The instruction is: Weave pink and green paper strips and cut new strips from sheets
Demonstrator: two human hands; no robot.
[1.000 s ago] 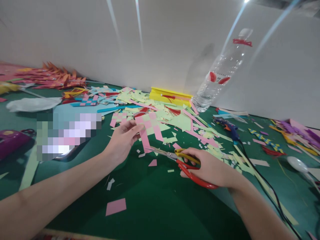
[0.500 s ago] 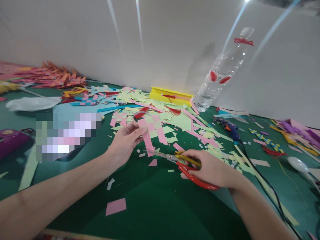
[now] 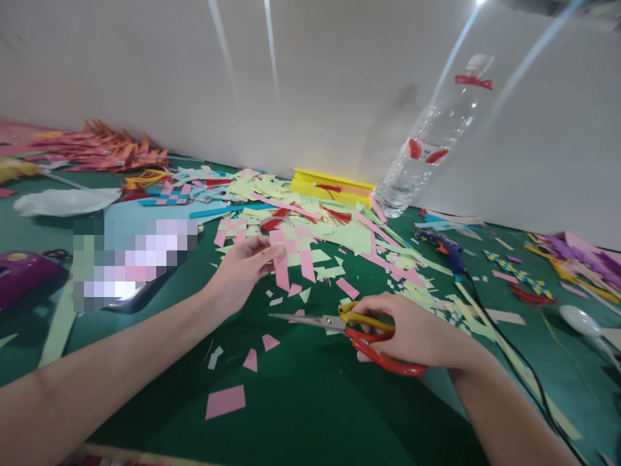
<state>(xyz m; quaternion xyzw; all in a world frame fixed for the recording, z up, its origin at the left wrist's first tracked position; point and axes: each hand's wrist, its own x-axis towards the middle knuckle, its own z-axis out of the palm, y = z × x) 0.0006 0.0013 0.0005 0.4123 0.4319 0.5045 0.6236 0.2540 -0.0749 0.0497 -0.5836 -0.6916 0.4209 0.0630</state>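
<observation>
Between thumb and fingers, my left hand (image 3: 241, 275) pinches a woven pink and pale green paper piece (image 3: 294, 244) whose two pink strips hang down. My right hand (image 3: 395, 323) is wrapped round the red and yellow handles of a pair of scissors (image 3: 334, 322). The blades look closed, point left and lie below the woven paper, apart from it. Small pink scraps (image 3: 251, 360) lie on the green table (image 3: 310, 401) under the blades, near a larger pink piece (image 3: 226, 402).
Green and pink paper scraps (image 3: 359, 233) cover the middle back. A plastic bottle (image 3: 427, 149) leans against the wall. A blue glue gun (image 3: 449, 251) with a black cord lies right. A blurred-out device (image 3: 140, 265), purple tool (image 3: 24, 272) and folded orange paper (image 3: 111, 149) are left.
The scissors have closed and dropped slightly away from the paper. Its hanging strips look shorter, and new pink scraps lie on the table. My left hand has barely moved.
</observation>
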